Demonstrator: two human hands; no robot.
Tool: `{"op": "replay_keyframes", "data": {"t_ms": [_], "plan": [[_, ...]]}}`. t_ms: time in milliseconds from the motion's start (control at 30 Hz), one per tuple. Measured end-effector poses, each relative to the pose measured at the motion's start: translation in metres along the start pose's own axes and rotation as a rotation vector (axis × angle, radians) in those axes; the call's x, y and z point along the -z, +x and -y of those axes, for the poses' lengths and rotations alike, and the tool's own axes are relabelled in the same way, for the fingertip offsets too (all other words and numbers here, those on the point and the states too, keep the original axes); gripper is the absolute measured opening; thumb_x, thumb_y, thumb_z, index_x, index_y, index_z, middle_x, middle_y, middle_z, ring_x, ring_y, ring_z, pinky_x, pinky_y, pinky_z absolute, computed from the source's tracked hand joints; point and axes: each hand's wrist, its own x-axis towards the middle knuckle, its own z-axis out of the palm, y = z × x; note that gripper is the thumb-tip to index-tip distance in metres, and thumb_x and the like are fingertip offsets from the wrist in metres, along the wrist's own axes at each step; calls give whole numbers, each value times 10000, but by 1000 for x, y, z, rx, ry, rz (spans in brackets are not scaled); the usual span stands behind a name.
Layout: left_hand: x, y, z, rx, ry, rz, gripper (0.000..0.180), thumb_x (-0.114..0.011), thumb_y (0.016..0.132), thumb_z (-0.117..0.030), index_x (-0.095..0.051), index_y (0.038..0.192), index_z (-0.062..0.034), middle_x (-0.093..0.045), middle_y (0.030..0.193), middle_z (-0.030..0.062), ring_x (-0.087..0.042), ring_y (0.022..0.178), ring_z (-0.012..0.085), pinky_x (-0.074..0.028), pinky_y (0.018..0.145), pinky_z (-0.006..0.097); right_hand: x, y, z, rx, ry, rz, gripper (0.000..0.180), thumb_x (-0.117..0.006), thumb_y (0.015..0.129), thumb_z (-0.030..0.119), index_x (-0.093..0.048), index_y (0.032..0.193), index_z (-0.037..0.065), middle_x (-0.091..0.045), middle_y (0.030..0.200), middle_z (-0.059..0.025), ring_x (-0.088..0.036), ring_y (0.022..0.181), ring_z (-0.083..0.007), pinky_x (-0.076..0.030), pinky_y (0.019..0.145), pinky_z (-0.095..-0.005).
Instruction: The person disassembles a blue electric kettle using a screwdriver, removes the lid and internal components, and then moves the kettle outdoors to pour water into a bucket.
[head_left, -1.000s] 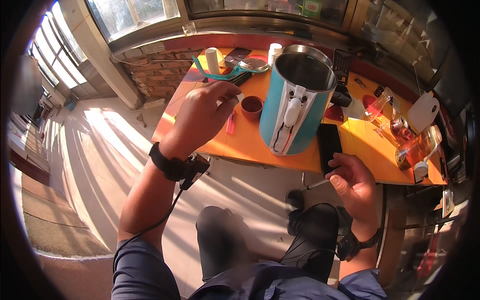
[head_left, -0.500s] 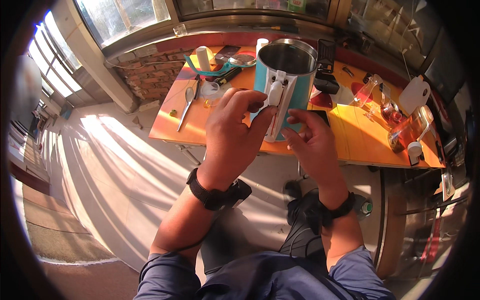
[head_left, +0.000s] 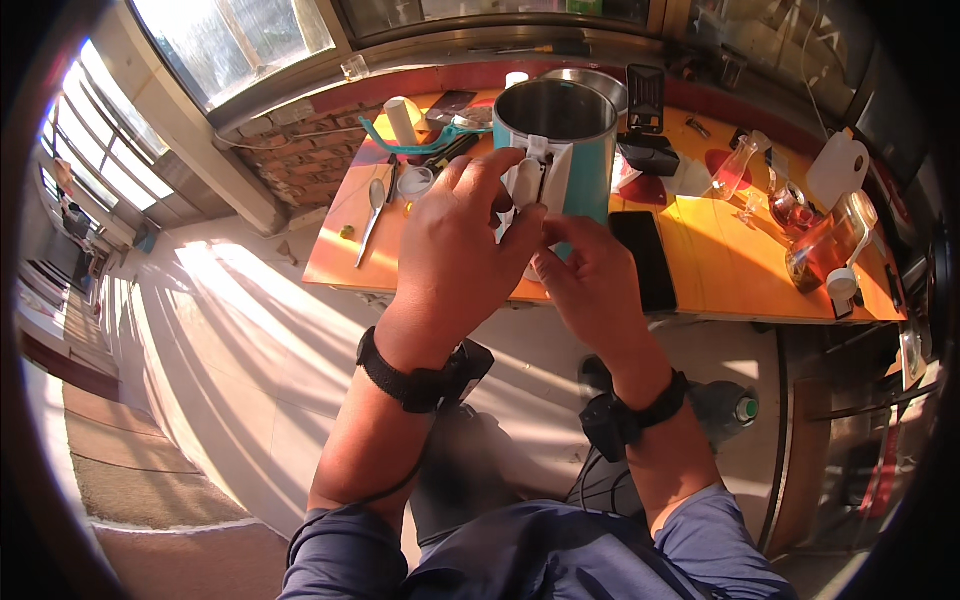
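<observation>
Canister (head_left: 592, 175), teal and open-topped, upright on the orange table (head_left: 715, 295), with a pale fitting (head_left: 557, 165) down its near side and a rounded white piece (head_left: 527, 185) on that fitting. Just in front of the canister, both bare hands raised, close together. Left hand (head_left: 455, 235) slightly to the left of the canister's front: thumb and index finger closed on the rounded white piece, index finger toward its upper end, thumb at its lower, remaining fingers bent. Right hand (head_left: 595, 275) before the canister's lower part, beside the left thumb: thumb and index finger drawn near each other in a pinching shape, other fingers folded; cannot tell gripping from merely touching, with the fitting's lower end hidden there.

Right of the canister, near its base, a black phone (head_left: 642, 262) lying flat; farther back on that side, a black box (head_left: 648, 155). Well to the right of the canister, a glass jug (head_left: 832, 240) with amber liquid and, beyond it, a white container (head_left: 838, 165). Directly behind the canister, a round metal vessel (head_left: 605, 88), partly hidden. Left of the canister, past the left hand, a small clear cup (head_left: 415, 180), then a metal spoon (head_left: 374, 212); behind these, also left of the canister, a curved teal band (head_left: 385, 145) and a white cylinder (head_left: 402, 120). Nearer than the canister and to its right, on the floor, a green-capped bottle (head_left: 725, 410).
</observation>
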Motion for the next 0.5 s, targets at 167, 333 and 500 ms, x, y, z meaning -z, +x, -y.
{"op": "replay_keyframes", "data": {"t_ms": [167, 333, 500], "plan": [[12, 6, 0, -42, 31, 100, 473, -813, 857, -80, -691, 1311, -35, -660, 837, 64, -636, 747, 193, -533, 722, 345, -1, 0, -3, 0, 34, 5, 238, -735, 945, 132, -719, 1181, 98, -730, 1033, -73, -686, 675, -194, -560, 630, -324], [20, 13, -2, -80, 65, 164, 495, -822, 843, -71, -689, 1319, -34, -662, 832, 68, -644, 748, 207, -531, 722, 355, -2, 1, -2, -11, 61, 8, 241, -734, 940, 107, -715, 1178, 76, -729, 1028, -76, -677, 671, -171, -551, 631, -311], [22, 16, -4, -106, 78, 179, 483, -827, 835, -71, -693, 1299, -35, -660, 815, 74, -649, 748, 221, -527, 716, 359, -3, 2, -4, -4, 68, -5, 227, -772, 938, 126, -714, 1140, 38, -722, 976, -75, -642, 652, -124, -526, 608, -285]]}}
